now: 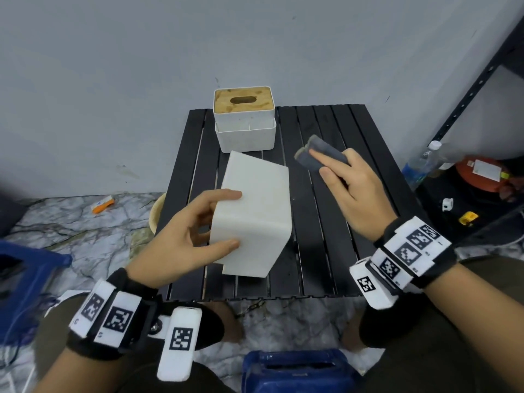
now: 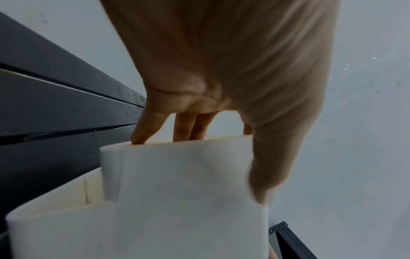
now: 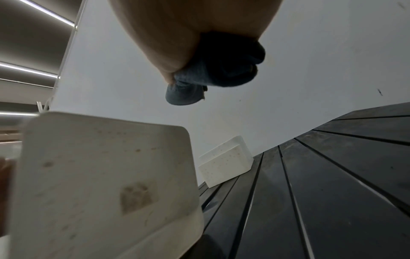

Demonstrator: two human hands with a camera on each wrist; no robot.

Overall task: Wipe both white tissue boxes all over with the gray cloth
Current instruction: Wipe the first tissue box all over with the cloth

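My left hand (image 1: 195, 234) grips a plain white tissue box (image 1: 255, 219) tilted above the black slatted table (image 1: 326, 251); thumb and forefinger lie on its upper face, other fingers behind it. The left wrist view shows the fingers (image 2: 184, 128) curled over the tissue box (image 2: 177, 192) edge. My right hand (image 1: 348, 188) holds a rolled gray cloth (image 1: 317, 154) in the air, to the right of the box and apart from it. In the right wrist view the cloth (image 3: 213, 73) hangs above the stained face of the held box (image 3: 104, 184). A second white tissue box (image 1: 245, 120) with a wooden slotted lid stands at the table's far edge.
A black metal rack (image 1: 476, 89) stands at the right, with a plastic bottle (image 1: 419, 165) and an orange-red object (image 1: 482, 174) near its foot. A blue stool (image 1: 297, 370) sits below the table's near edge. An orange packet (image 1: 103, 204) lies on the marble floor at left.
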